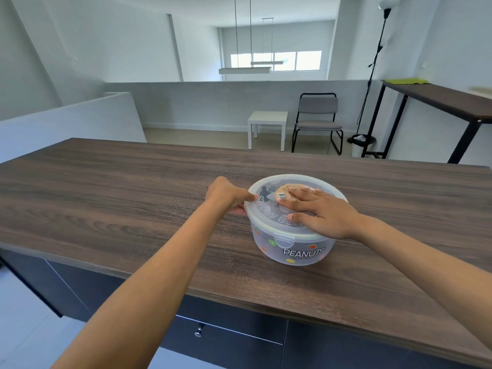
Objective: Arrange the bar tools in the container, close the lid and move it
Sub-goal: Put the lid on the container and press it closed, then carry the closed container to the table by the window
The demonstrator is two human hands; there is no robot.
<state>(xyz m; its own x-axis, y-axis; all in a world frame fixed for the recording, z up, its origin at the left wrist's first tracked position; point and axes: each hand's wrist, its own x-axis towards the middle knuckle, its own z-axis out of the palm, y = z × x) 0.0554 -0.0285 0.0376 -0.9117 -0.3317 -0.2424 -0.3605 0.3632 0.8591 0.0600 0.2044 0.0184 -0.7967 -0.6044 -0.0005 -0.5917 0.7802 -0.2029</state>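
Right hand (pixel 323 213) lies flat, fingers spread, on lid (pixel 269 222); left hand (pixel 226 194) fingers pinch lid rim, centre frame. Risk: uneven press leaves clip unlatched; container (pixel 292 251) may slide on counter (pixel 133 195).

Place: sparse home loft | chair (pixel 318 121) | side table (pixel 267 126) | floor lamp (pixel 378 57)
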